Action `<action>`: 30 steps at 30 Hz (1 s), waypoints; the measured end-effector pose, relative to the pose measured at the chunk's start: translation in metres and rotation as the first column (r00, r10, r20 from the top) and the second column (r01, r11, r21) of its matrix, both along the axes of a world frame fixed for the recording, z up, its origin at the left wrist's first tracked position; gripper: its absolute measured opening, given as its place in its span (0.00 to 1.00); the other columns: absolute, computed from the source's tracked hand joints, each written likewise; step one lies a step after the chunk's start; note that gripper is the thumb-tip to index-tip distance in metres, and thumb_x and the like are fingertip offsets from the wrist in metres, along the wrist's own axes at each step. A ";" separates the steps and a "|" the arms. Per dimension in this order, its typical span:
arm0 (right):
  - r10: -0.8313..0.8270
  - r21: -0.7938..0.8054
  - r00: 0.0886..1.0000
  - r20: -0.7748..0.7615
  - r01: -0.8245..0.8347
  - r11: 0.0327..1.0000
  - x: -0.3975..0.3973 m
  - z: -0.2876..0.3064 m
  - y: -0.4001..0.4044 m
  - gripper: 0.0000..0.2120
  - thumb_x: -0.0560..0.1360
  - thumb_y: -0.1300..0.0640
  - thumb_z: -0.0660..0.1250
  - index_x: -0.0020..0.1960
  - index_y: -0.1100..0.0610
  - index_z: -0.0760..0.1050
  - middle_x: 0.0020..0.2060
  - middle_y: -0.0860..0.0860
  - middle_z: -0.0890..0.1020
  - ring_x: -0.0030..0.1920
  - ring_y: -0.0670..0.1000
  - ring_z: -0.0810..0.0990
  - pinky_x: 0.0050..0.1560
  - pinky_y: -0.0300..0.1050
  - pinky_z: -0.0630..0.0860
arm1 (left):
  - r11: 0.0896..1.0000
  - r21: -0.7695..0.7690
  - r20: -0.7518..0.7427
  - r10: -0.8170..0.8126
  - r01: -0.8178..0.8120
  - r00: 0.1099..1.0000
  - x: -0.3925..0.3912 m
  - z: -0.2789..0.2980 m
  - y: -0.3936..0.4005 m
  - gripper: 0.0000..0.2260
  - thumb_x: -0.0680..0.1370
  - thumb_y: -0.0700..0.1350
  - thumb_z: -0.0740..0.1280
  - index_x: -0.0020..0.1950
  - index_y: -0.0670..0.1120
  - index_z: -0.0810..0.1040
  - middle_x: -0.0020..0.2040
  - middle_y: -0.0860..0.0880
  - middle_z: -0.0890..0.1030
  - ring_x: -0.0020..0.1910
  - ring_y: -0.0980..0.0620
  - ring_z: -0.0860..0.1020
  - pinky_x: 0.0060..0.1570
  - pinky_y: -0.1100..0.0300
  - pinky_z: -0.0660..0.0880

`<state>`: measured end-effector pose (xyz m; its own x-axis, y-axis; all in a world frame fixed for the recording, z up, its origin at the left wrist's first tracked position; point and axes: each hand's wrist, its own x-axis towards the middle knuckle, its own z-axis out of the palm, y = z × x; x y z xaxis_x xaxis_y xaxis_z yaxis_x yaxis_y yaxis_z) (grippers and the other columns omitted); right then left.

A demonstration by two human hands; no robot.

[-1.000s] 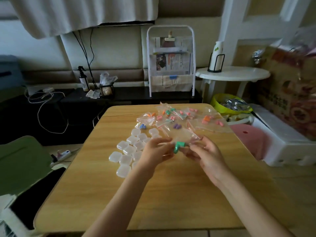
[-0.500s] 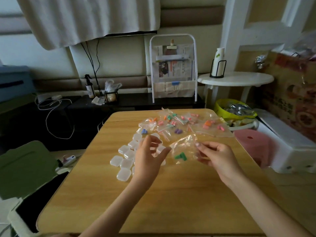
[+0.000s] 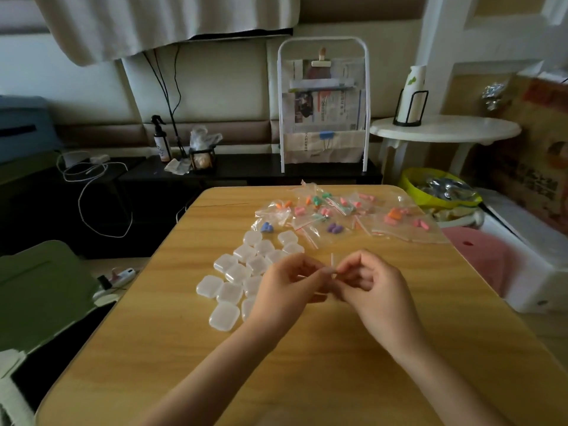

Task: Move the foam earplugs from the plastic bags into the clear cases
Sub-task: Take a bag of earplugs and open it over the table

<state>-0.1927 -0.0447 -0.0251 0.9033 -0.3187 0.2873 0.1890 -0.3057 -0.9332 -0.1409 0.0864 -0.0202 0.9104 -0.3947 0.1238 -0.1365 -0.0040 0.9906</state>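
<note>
Nearest to me, the person's two forearms reached in over the wooden worktop, and the left hand and right hand met fingertip to fingertip above its middle. Both grips were curled tight, pinching a small clear bag between them; only its top strip showed, standing nearly upright in the narrow gap, so the mouth seemed to lie equally close to either hand, and I judged they were about to pull it apart. Whether earplugs sat inside I could not tell, since the fingers hid the rest. Just left of the left hand lay the cluster of clear cases, all closed, nearer that hand than the other. Farther back, toward the far edge, the other plastic bags lay spread, holding orange, pink, green, blue and purple plugs. Beyond the worktop stood a white rack of newspapers, a dark low shelf with a spray bottle, and a round white side table to the right.
</note>
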 end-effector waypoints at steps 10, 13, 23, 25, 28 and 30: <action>0.058 0.378 0.982 -0.179 0.014 0.926 0.005 -0.008 -0.010 0.04 0.74 0.61 0.69 0.45 0.63 0.79 0.34 0.56 0.83 0.35 0.52 0.82 0.38 0.42 0.80 | 0.937 0.303 0.266 0.092 -0.174 0.960 -0.001 -0.010 -0.011 0.08 0.78 0.45 0.65 0.39 0.47 0.74 0.33 0.52 0.77 0.30 0.55 0.77 0.31 0.57 0.74; 0.038 0.246 0.995 -0.087 -0.016 0.969 0.001 -0.010 0.000 0.05 0.77 0.62 0.65 0.45 0.63 0.75 0.34 0.55 0.81 0.35 0.50 0.81 0.38 0.43 0.81 | 0.910 0.378 0.345 0.029 -0.168 0.938 -0.007 -0.007 -0.016 0.11 0.80 0.45 0.60 0.36 0.50 0.69 0.31 0.53 0.75 0.31 0.58 0.74 0.32 0.60 0.70; -0.114 -0.171 0.966 0.232 0.156 0.973 -0.004 -0.016 0.017 0.11 0.78 0.62 0.62 0.40 0.52 0.66 0.32 0.50 0.74 0.27 0.47 0.70 0.26 0.38 0.64 | 0.939 0.297 0.430 0.030 -0.173 0.902 -0.020 -0.006 -0.012 0.12 0.80 0.44 0.59 0.37 0.45 0.66 0.29 0.51 0.70 0.28 0.53 0.68 0.30 0.54 0.64; -0.090 -0.192 0.966 0.243 0.139 0.971 -0.005 -0.015 0.021 0.11 0.78 0.62 0.63 0.40 0.52 0.66 0.33 0.49 0.76 0.28 0.45 0.72 0.26 0.33 0.64 | 0.961 0.238 0.373 0.047 -0.144 0.927 -0.022 -0.005 -0.012 0.12 0.80 0.46 0.58 0.38 0.44 0.68 0.30 0.47 0.73 0.30 0.49 0.71 0.33 0.48 0.68; -0.010 0.039 0.987 0.158 0.004 0.999 -0.006 -0.011 0.024 0.08 0.77 0.55 0.64 0.40 0.55 0.68 0.28 0.48 0.75 0.27 0.43 0.72 0.29 0.34 0.68 | 0.989 0.117 0.280 0.050 -0.086 0.959 -0.025 -0.003 -0.014 0.15 0.82 0.49 0.57 0.38 0.43 0.67 0.27 0.52 0.72 0.27 0.54 0.71 0.29 0.55 0.68; 0.039 0.240 0.995 0.087 -0.059 0.969 -0.005 -0.009 0.022 0.11 0.75 0.53 0.65 0.40 0.59 0.69 0.26 0.48 0.73 0.27 0.47 0.71 0.27 0.39 0.69 | 0.997 0.038 0.217 0.051 -0.061 0.975 -0.027 -0.003 -0.016 0.15 0.82 0.48 0.57 0.38 0.42 0.67 0.26 0.53 0.72 0.26 0.56 0.72 0.28 0.61 0.68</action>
